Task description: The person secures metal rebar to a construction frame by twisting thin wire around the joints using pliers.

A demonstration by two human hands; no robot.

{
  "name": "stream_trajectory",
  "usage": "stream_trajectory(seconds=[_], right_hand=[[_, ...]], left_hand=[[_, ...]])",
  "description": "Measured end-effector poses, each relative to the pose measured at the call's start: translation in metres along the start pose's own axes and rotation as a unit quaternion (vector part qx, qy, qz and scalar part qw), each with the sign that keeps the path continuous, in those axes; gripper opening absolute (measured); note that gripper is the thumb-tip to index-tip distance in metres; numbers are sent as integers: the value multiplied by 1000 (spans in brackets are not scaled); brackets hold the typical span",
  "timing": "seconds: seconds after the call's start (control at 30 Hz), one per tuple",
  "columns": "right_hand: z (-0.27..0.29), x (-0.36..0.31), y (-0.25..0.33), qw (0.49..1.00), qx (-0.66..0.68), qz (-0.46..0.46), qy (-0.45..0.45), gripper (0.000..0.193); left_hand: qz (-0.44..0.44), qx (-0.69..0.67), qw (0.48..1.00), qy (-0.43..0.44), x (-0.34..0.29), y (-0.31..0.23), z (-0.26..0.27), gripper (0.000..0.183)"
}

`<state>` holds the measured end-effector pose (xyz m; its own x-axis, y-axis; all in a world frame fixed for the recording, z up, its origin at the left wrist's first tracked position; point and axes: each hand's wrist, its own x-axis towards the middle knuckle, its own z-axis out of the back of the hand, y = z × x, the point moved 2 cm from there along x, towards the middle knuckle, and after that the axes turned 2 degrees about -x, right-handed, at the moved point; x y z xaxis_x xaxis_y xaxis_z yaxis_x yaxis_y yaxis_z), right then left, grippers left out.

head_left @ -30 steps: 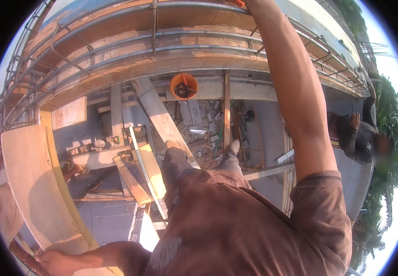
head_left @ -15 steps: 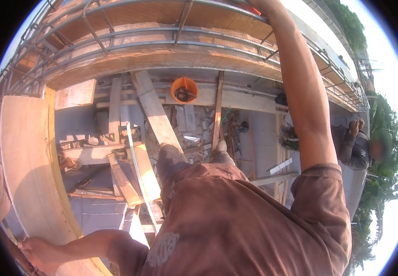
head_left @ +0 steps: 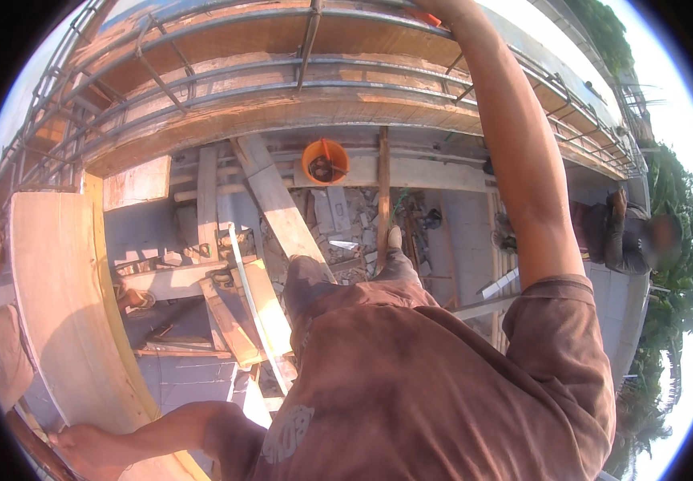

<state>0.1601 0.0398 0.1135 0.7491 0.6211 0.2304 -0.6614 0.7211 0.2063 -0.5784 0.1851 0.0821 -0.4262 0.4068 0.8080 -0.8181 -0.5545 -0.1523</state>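
My right arm reaches up to the top edge of the view. There my right hand [head_left: 447,10], partly cut off, is closed on an orange object [head_left: 425,18] whose kind I cannot make out. It is above the steel reinforcing bars [head_left: 242,70] of a long wooden formwork. At the lower left, my left hand [head_left: 88,449] is closed beside the outer edge of a wide plywood board [head_left: 74,297]. Its fingertips are hidden, so what they grip does not show.
Below me hang an orange bucket [head_left: 324,162] and several loose planks [head_left: 282,204] over rubble [head_left: 354,210]. My feet are among the planks. At right is another person [head_left: 615,232]; at far left, part of another person's clothing [head_left: 6,353]. Trees [head_left: 683,224] stand beyond.
The view has shifted slightly, so the board and planks appear lower and farther right. Both hands keep their places, the right still at the bars with the orange object.
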Motion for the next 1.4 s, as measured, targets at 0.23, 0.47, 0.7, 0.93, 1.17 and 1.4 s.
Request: stream_trajectory(seconds=[0.23,0.47,0.7,0.93,1.17,1.4], right_hand=[[-1,-5,2,1000,22,-1,15,71],[1,-6,1,999,44,4,14,70],[3,-15,2,996,81,17,13,70],[15,-26,11,999,33,-8,-2,71],[10,-22,8,1000,2,-13,-12,70],[-5,-16,2,993,121,7,-2,65]], left_hand=[[-44,-7,998,-51,3,12,-19,51],[-43,16,997,-69,-2,10,-15,55],[-42,7,999,-30,-4,8,1,62],[-19,37,998,41,-8,-10,18,57],[-48,-3,999,-15,-12,-11,22,58],[-34,6,999,-17,-13,-9,23,58]])
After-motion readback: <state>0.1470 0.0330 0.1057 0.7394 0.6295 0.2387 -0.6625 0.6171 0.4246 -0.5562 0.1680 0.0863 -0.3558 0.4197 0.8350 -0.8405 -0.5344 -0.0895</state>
